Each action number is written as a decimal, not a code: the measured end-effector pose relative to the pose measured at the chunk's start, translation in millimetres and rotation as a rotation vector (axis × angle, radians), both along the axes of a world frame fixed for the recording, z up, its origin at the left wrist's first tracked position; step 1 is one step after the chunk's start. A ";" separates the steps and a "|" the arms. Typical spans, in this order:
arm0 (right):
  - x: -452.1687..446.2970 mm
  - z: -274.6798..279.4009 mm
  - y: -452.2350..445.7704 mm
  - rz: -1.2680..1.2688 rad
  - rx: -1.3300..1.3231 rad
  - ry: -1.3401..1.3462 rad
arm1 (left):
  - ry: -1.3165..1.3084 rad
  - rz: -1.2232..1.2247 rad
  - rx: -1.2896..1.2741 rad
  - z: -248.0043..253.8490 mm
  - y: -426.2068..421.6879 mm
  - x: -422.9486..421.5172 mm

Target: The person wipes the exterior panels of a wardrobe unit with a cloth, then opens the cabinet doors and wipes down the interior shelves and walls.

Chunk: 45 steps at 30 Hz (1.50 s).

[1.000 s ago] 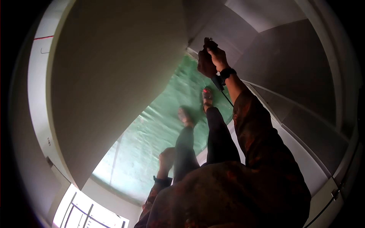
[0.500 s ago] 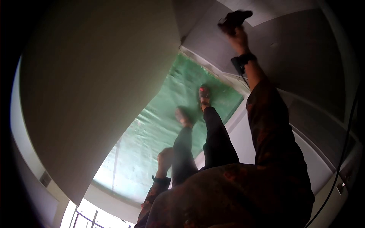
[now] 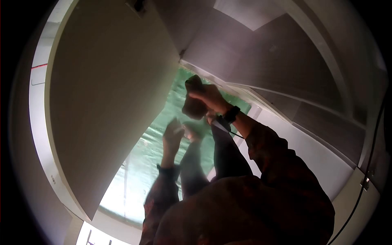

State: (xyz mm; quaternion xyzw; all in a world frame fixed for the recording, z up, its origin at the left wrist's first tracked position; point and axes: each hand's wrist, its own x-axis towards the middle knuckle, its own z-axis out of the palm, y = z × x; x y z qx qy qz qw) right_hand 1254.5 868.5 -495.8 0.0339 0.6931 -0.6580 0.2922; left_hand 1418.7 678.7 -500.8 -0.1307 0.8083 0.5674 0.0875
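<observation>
My right hand (image 3: 211, 98) is closed around a dark, crumpled cloth (image 3: 195, 107) in front of my body, over the green floor. The cloth sticks out above and below the fingers, and its exact shape is blurred. On the right wrist sits a black band with a small dark device (image 3: 222, 122) and a thin cord. Lower and to the left is my left hand (image 3: 173, 134), its fingers stretched out and holding nothing. A gap separates it from the cloth.
A large flat panel like an open door (image 3: 106, 98) stands close on my left. Grey cabinet-like surfaces (image 3: 286, 61) rise ahead and to the right. Green sheeting (image 3: 143, 167) covers the floor. A black cable (image 3: 369, 163) hangs at the far right; a window (image 3: 92, 236) shows at lower left.
My right hand has brought the cloth down and left from the grey surface to in front of me. My left hand has risen and its fingers have opened. The view has shifted slightly.
</observation>
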 end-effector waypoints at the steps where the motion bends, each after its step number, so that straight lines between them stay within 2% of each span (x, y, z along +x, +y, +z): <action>1: 1.8 9.7 -0.9 0.071 0.040 -0.027 | -0.051 -0.001 0.141 5.8 6.7 -33.5; 2: 4.2 34.4 -0.1 0.075 0.011 0.082 | 0.026 -0.042 0.250 11.6 17.1 -57.6; 3: -14.2 46.5 -10.5 0.071 0.036 0.059 | -0.043 -0.093 0.356 8.2 13.3 -98.5; 5: -14.6 64.8 8.4 0.117 -0.004 -0.118 | -0.055 -0.124 0.358 28.6 31.3 -124.1; 7: -24.7 74.2 31.1 0.097 -0.076 -0.058 | -0.012 -0.136 0.336 10.9 38.3 -128.7; 9: -21.6 89.5 64.1 0.172 0.143 0.146 | 0.048 -0.160 0.299 8.5 53.0 -123.1; 13: -13.4 115.8 88.9 0.115 0.282 0.245 | 0.022 -0.089 0.343 38.7 77.2 -124.8; 16: 2.4 118.4 96.2 -0.133 0.238 0.030 | 0.058 -0.070 0.274 55.6 85.0 -123.8; 18: 19.0 118.3 97.1 -0.212 0.267 0.041 | 0.187 -0.120 0.140 67.0 84.0 -119.6; 21: 47.2 133.6 94.0 -0.387 0.278 0.053 | 0.305 -0.239 0.120 87.7 81.9 -115.4; 24: 60.2 148.9 93.3 -0.551 0.225 0.063 | 0.239 -0.369 0.294 117.0 85.5 -120.5; 28: 56.5 159.2 92.5 -0.682 0.274 0.114 | 0.183 -0.443 0.415 129.2 83.1 -140.3; 30: 74.4 162.8 108.2 -0.819 0.296 0.179 | 0.058 -0.491 0.539 132.8 95.8 -136.8; 33: 68.3 175.9 145.4 -0.942 0.381 0.263 | 0.104 -0.464 0.424 137.5 120.0 -147.0; 35: 60.6 186.1 180.8 -0.986 0.390 0.423 | 0.199 -0.444 0.385 131.4 148.2 -149.2; 37: 41.4 199.5 203.4 -1.027 0.353 0.444 | 0.101 -0.323 0.514 121.0 178.4 -163.5; 39: 17.3 182.1 215.1 -0.987 0.437 0.455 | 0.154 -0.340 0.491 107.3 179.1 -185.6; 41: 0.2 160.4 245.4 -0.946 0.491 0.473 | 0.366 -0.248 0.403 84.3 183.9 -201.2; 42: -6.8 144.0 258.2 -0.693 0.753 0.476 | 0.266 -0.280 0.395 72.3 174.1 -206.2; 43: -12.8 124.8 270.4 -0.427 1.002 0.469 | 0.295 -0.247 0.389 61.7 166.1 -211.1; 44: -2.5 98.6 312.8 -0.339 1.141 0.673 | 0.355 -0.233 0.256 78.6 190.2 -198.1; 45: 0.7 79.7 323.8 -0.354 1.134 0.676 | 0.383 -0.231 0.157 87.8 193.1 -195.7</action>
